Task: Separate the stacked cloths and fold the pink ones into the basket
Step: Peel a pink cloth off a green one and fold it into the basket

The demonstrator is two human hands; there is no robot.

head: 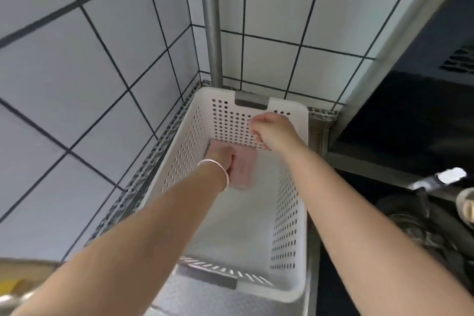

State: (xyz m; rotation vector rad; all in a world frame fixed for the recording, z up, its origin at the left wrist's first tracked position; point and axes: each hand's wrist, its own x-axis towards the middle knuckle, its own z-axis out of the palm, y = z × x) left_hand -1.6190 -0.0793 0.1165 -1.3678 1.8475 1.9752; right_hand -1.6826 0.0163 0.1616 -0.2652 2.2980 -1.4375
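— Pink, folded small: the cloth [243, 169] is lying on the floor of the white basket [289, 213], up at the far end near the back wall, and the left hand [225, 159] is pressing down on it.

— Is the left hand gripping it or just resting?

— The fingers are curling down onto the cloth, closed against it, though I cannot tell whether they are pinching a layer or only flattening it. A bracelet [215, 169] is sitting on that wrist.

— And the right hand [272, 131]?

— It is hovering above the far end of the basket, just beside the perforated back wall. The fingers are drawn together loosely; a trace of pink is showing under the hand, but the blur is hiding whether they are holding anything.

— What could be going wrong from here?

— I am judging that the fold is the weak point. If the left hand is lifting away with a layer caught in the fingers, the cloth is likely opening up again. Sliding the hand sideways instead of straight up could drag the cloth against the basket wall and bunch it.

— Anything else?

— The stove [410, 218] is sitting just right of the basket, so a cloth swung wide could be landing there instead.
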